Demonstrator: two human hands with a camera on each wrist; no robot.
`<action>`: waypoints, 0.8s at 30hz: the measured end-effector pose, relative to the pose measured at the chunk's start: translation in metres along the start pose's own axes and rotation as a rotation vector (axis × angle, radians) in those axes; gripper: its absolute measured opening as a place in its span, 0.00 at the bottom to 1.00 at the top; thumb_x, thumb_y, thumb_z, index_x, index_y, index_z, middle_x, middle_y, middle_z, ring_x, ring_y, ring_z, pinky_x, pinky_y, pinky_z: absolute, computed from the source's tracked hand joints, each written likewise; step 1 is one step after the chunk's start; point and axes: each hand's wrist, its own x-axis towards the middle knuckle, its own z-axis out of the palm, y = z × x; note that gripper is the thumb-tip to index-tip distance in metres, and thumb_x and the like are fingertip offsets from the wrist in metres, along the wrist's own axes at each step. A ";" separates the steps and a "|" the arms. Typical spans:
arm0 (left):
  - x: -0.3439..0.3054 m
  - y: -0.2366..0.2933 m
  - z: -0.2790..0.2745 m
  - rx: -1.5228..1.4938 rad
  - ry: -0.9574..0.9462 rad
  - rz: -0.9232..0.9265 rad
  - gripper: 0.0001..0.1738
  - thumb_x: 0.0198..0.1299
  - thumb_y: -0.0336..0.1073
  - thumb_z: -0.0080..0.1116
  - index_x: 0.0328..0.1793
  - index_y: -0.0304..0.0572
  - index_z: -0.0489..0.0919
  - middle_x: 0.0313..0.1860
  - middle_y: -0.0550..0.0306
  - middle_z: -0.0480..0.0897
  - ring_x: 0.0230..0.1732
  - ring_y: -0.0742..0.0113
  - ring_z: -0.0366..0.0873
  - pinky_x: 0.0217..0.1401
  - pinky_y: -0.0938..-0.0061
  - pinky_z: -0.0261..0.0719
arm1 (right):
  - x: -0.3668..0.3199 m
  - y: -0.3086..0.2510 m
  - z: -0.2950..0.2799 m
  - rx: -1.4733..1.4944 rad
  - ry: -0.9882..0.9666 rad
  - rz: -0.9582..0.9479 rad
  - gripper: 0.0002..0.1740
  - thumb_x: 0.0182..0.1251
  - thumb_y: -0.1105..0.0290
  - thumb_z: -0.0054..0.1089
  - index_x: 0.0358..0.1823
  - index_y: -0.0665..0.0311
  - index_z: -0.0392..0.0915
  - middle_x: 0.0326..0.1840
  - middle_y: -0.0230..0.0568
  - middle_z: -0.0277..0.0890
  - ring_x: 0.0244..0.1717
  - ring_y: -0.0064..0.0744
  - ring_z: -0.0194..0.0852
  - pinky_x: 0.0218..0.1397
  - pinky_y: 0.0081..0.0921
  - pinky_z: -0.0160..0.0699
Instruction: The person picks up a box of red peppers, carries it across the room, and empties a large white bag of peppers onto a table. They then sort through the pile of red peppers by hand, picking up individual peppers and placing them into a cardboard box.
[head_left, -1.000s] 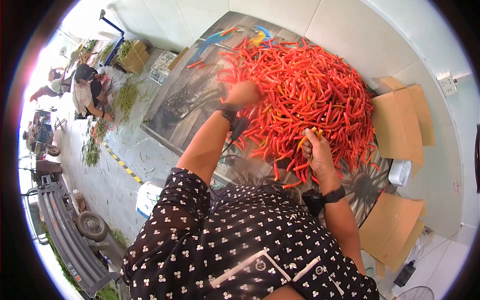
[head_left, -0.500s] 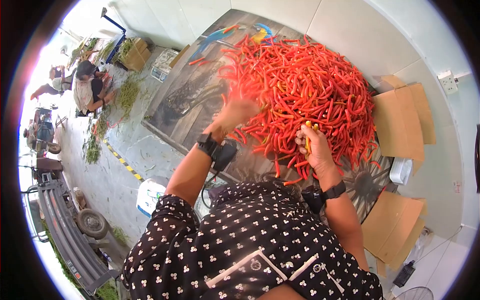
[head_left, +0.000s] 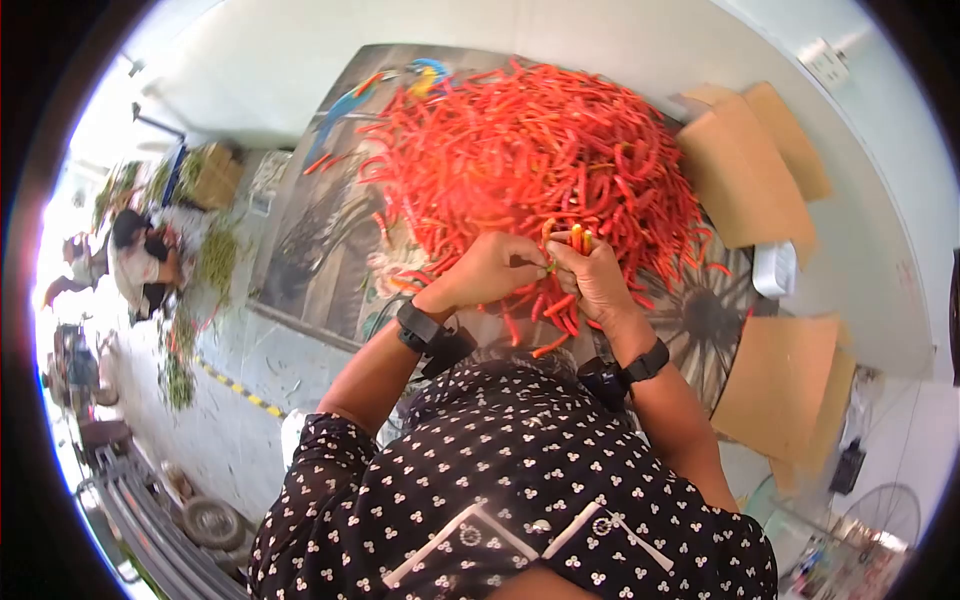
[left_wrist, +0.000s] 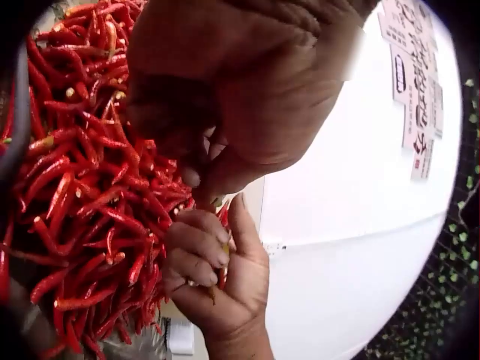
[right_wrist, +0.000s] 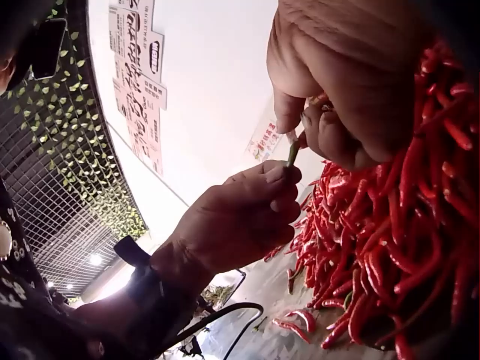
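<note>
A big heap of red chilli peppers (head_left: pixel 540 150) covers the printed table (head_left: pixel 320 250). My two hands meet at its near edge. My right hand (head_left: pixel 590 275) grips a small bunch of chillies (head_left: pixel 575 238), orange tips sticking up. My left hand (head_left: pixel 495 270) pinches a green stem (right_wrist: pixel 292 152) at that bunch; the stem stands between the thumb and fingers of both hands in the right wrist view. In the left wrist view my left hand (left_wrist: pixel 225 97) hovers just over my right hand (left_wrist: pixel 214 277), with the pile (left_wrist: pixel 82 172) behind them.
Flattened cardboard pieces (head_left: pixel 745 170) lie right of the heap, another sheet (head_left: pixel 780 390) nearer me. A white container (head_left: pixel 775 268) sits between them. Loose chillies (head_left: pixel 545 345) lie at the table's near edge. Other people (head_left: pixel 140 260) sit on the floor at far left among green plants.
My left hand has drawn back from the far side of the heap and joined my right hand, now pinching the stem. The head view has tilted and shifted.
</note>
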 end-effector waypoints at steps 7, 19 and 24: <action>0.039 0.015 0.007 0.719 0.183 0.507 0.15 0.45 0.31 0.64 0.42 0.41 0.78 0.45 0.50 0.75 0.49 0.52 0.73 0.50 0.64 0.71 | -0.091 -0.097 -0.081 -0.539 0.772 -0.513 0.06 0.61 0.63 0.59 0.32 0.56 0.77 0.18 0.18 0.63 0.17 0.08 0.52 0.17 0.13 0.47; 0.045 -0.026 -0.012 1.125 0.237 0.416 0.18 0.42 0.37 0.60 0.43 0.46 0.78 0.57 0.52 0.70 0.64 0.55 0.62 0.62 0.57 0.58 | -0.309 -0.191 -0.291 -1.451 1.717 0.147 0.19 0.60 0.58 0.55 0.45 0.66 0.79 0.41 0.50 0.80 0.45 0.46 0.78 0.50 0.34 0.72; 0.020 -0.037 -0.029 1.151 0.316 0.316 0.16 0.42 0.39 0.60 0.39 0.46 0.79 0.54 0.53 0.72 0.64 0.55 0.62 0.61 0.53 0.58 | -0.308 -0.175 -0.344 -1.686 1.549 0.321 0.20 0.57 0.55 0.56 0.42 0.63 0.79 0.38 0.51 0.79 0.41 0.49 0.78 0.45 0.37 0.72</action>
